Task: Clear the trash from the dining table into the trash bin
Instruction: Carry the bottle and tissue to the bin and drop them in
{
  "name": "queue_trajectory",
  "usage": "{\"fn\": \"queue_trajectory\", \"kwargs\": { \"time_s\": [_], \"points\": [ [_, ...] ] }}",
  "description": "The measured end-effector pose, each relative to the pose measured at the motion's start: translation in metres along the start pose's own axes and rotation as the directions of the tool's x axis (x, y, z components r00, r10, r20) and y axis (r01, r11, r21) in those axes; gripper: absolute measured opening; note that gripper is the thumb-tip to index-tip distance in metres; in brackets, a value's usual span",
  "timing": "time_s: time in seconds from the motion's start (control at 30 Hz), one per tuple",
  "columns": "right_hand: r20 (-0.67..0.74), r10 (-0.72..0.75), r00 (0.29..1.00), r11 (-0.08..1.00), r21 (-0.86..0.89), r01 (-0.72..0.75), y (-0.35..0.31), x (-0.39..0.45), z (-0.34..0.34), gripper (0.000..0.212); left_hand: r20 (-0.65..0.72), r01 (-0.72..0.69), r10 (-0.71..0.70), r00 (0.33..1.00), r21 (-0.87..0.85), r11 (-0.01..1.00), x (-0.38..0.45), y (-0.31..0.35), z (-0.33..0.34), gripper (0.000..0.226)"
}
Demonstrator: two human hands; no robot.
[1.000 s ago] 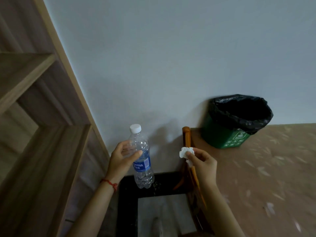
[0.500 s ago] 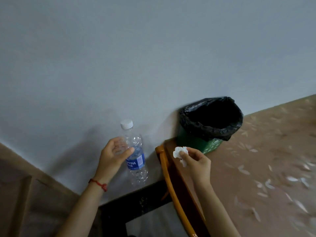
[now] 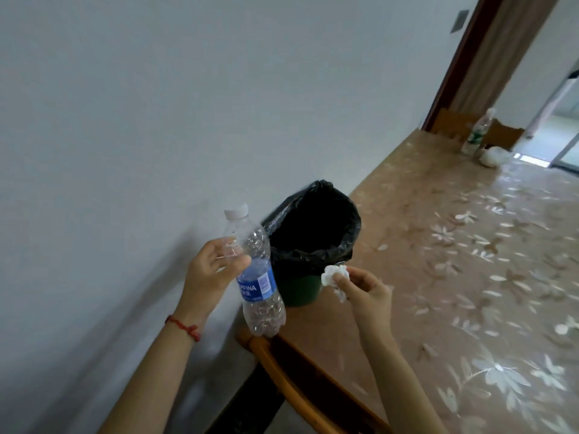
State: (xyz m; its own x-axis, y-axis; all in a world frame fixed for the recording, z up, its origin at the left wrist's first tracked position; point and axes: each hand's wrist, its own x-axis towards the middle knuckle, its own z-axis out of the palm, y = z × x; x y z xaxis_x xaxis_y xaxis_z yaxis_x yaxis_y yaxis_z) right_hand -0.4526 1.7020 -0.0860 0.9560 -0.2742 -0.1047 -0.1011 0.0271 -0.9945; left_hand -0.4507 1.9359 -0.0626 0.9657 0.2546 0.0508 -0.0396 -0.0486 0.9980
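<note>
My left hand (image 3: 209, 270) grips a clear plastic bottle (image 3: 255, 274) with a white cap and blue label, held upright just left of the trash bin. The green trash bin (image 3: 305, 289), lined with a black bag (image 3: 316, 227), stands on the dining table (image 3: 438, 261) against the wall. My right hand (image 3: 366, 289) pinches a crumpled white tissue (image 3: 335, 277) in front of the bin's near rim, slightly below it.
A second plastic bottle (image 3: 476, 133) and a white crumpled bag (image 3: 493, 156) sit at the table's far end, by chair backs and a doorway. A wooden chair back (image 3: 297, 380) runs along the near table edge. The grey wall is close on the left.
The view has swung right, so the shelf left the frame and more of the table shows. Both hands, with bottle and tissue, have come closer to the bin.
</note>
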Motion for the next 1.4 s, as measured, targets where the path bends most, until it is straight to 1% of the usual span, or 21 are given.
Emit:
{"fn": "queue_trajectory", "kwargs": {
  "time_s": [0.17, 0.27, 0.4, 0.5, 0.63, 0.73, 0.8, 0.9, 1.0, 1.07, 1.17, 1.23, 1.4],
  "points": [
    [-0.134, -0.036, 0.99, 0.996, 0.078, 0.046, -0.011, 0.002, 0.006, 0.01, 0.125, -0.004, 0.01, 0.992, -0.045, 0.999, 0.038, 0.027, 0.012, 0.058],
    [-0.187, -0.047, 0.981, 0.995, 0.08, 0.063, -0.014, 0.007, 0.007, 0.011, 0.126, -0.018, 0.032, 0.991, -0.11, 0.994, 0.057, 0.045, 0.022, 0.063],
    [-0.227, -0.059, 0.972, 0.993, 0.086, 0.08, -0.019, 0.017, 0.011, 0.011, 0.111, -0.025, 0.043, 0.993, -0.16, 0.987, 0.076, 0.055, 0.037, 0.054],
    [-0.234, -0.074, 0.969, 0.992, 0.086, 0.096, -0.025, 0.026, 0.011, 0.012, 0.079, -0.007, 0.021, 0.997, -0.173, 0.985, 0.087, 0.054, 0.051, 0.055],
    [-0.229, -0.091, 0.969, 0.991, 0.073, 0.11, -0.03, 0.039, 0.008, 0.011, 0.013, 0.014, -0.012, 1.0, -0.213, 0.977, 0.095, 0.046, 0.072, 0.046],
    [-0.229, -0.092, 0.969, 0.992, 0.06, 0.109, -0.03, 0.049, 0.006, 0.011, -0.042, 0.009, -0.017, 0.999, -0.19, 0.982, 0.1, 0.032, 0.083, 0.055],
    [-0.228, -0.09, 0.969, 0.993, 0.051, 0.104, -0.029, 0.053, 0.006, 0.011, -0.039, 0.031, -0.038, 0.998, -0.166, 0.986, 0.104, 0.02, 0.087, 0.06],
    [-0.215, -0.077, 0.974, 0.994, 0.057, 0.091, -0.026, 0.059, 0.006, 0.012, -0.036, 0.112, -0.115, 0.993, -0.074, 0.991, 0.103, 0.007, 0.091, 0.061],
    [-0.204, -0.068, 0.977, 0.996, 0.044, 0.078, -0.024, 0.063, 0.007, 0.013, -0.043, 0.152, -0.152, 0.987, -0.003, 0.988, 0.097, 0.001, 0.092, 0.066],
    [-0.199, -0.071, 0.977, 0.996, 0.035, 0.079, -0.024, 0.065, 0.009, 0.012, -0.051, 0.173, -0.172, 0.984, 0.007, 0.985, 0.093, 0.001, 0.092, 0.066],
    [-0.181, -0.077, 0.98, 0.997, 0.01, 0.08, -0.025, 0.07, 0.013, 0.011, -0.039, 0.201, -0.202, 0.979, -0.024, 0.979, 0.088, -0.001, 0.084, 0.066],
    [-0.159, -0.082, 0.984, 0.997, -0.021, 0.08, -0.027, 0.073, 0.017, 0.011, -0.029, 0.216, -0.217, 0.976, -0.027, 0.976, 0.085, -0.003, 0.076, 0.061],
    [-0.111, -0.088, 0.99, 0.992, -0.101, 0.077, -0.034, 0.089, 0.031, 0.013, 0.011, 0.238, -0.238, 0.971, -0.101, 0.966, 0.078, -0.012, 0.057, 0.027]
  ]
}}
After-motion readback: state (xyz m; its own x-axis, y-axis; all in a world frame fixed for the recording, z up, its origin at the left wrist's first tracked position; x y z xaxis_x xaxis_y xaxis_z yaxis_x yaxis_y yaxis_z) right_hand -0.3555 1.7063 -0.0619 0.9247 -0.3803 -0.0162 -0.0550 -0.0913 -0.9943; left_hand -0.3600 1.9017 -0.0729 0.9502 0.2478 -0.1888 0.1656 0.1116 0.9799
